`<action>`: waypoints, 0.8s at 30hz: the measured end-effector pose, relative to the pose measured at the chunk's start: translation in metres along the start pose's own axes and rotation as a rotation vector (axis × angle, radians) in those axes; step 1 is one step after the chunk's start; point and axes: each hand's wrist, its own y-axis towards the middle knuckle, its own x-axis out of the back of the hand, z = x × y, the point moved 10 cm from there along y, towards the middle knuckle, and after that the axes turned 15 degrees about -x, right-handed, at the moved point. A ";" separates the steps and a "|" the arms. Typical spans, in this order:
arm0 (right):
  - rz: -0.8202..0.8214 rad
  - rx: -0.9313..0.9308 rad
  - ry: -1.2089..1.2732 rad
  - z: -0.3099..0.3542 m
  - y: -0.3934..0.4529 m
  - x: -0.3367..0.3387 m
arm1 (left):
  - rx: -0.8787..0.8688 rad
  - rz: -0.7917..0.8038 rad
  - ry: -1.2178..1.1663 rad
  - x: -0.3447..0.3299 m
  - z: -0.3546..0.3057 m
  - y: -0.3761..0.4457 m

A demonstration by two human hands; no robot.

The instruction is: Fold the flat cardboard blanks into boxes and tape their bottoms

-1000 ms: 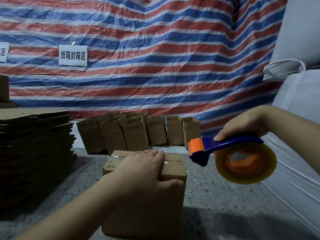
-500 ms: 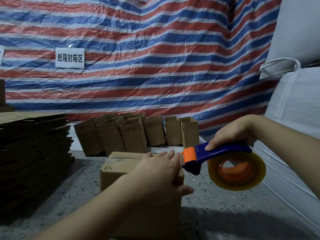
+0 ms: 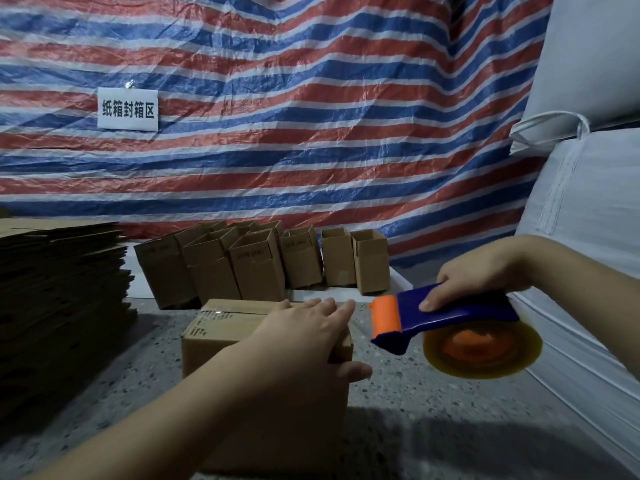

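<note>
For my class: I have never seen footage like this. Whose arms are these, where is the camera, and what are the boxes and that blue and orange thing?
No machine here: a person wears a camera on the head, so you look down at their own arms. The left hand rests flat on top of a cardboard box standing on the speckled floor. The right hand grips a blue and orange tape dispenser with a roll of clear tape, held beside the box. Left is a stack of flat blanks; behind stand folded open boxes before a striped tarp.

Nine folded boxes [image 3: 266, 344], one tape dispenser [image 3: 446, 317], one blank stack [image 3: 62, 299], two hands [image 3: 311, 337].
</note>
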 end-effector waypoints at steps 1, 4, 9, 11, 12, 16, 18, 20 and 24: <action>-0.056 -0.026 -0.060 0.007 -0.001 0.002 | -0.007 0.006 0.006 0.000 0.000 0.001; -0.182 -0.095 -0.168 0.022 -0.005 0.005 | -0.022 0.018 0.024 -0.001 -0.002 0.003; -0.285 -0.168 -0.292 0.028 -0.015 0.012 | -0.035 0.008 0.022 -0.001 -0.002 0.004; -0.328 -0.184 -0.349 0.033 -0.022 0.017 | -0.033 0.003 0.022 -0.001 -0.002 0.003; -0.345 -0.180 -0.374 0.039 -0.023 0.019 | -0.031 0.008 0.028 -0.001 -0.002 0.003; -0.280 -0.247 -0.535 0.043 -0.012 -0.003 | -0.009 0.054 0.031 -0.003 0.001 0.005; -0.187 -0.329 -0.575 0.018 0.005 -0.029 | -0.011 0.038 0.021 -0.003 0.002 0.004; -0.283 -0.289 -0.500 0.003 0.020 -0.037 | -0.018 0.009 0.020 -0.003 0.000 0.002; -0.535 -0.195 -0.325 -0.003 0.036 -0.029 | -0.029 -0.033 0.008 0.000 0.001 0.001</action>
